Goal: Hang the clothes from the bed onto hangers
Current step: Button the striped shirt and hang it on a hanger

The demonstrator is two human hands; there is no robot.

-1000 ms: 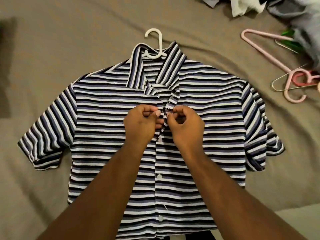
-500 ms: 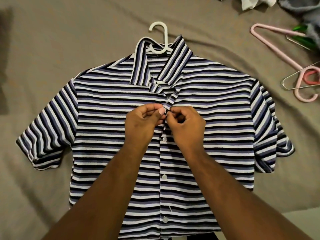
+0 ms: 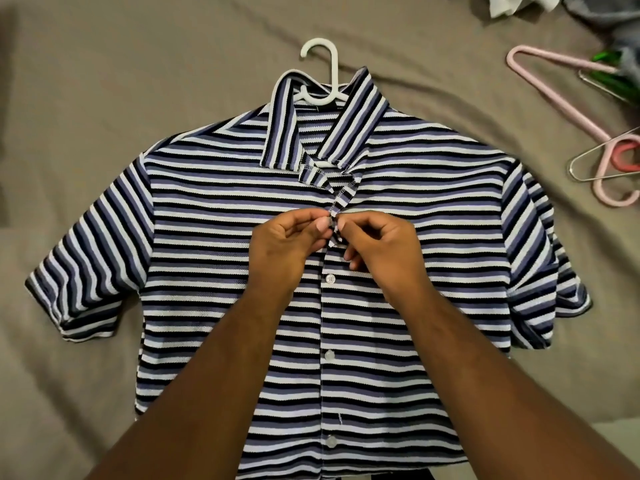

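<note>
A short-sleeved shirt with blue, black and white stripes lies flat on the bed, front up. A white plastic hanger sits inside its collar, the hook sticking out above. My left hand and my right hand meet at the button placket just below the collar. Both pinch the striped placket edges between thumb and fingers. The buttons lower down the front are fastened.
The brown bedsheet spreads all around the shirt. Pink hangers and a thin wire hanger lie at the right. A pile of other clothes and something green sit in the top right corner.
The view has shifted slightly, so the shirt sits lower and further right. My hands stay at the placket; the right hand's lower fingers have loosened a little.
</note>
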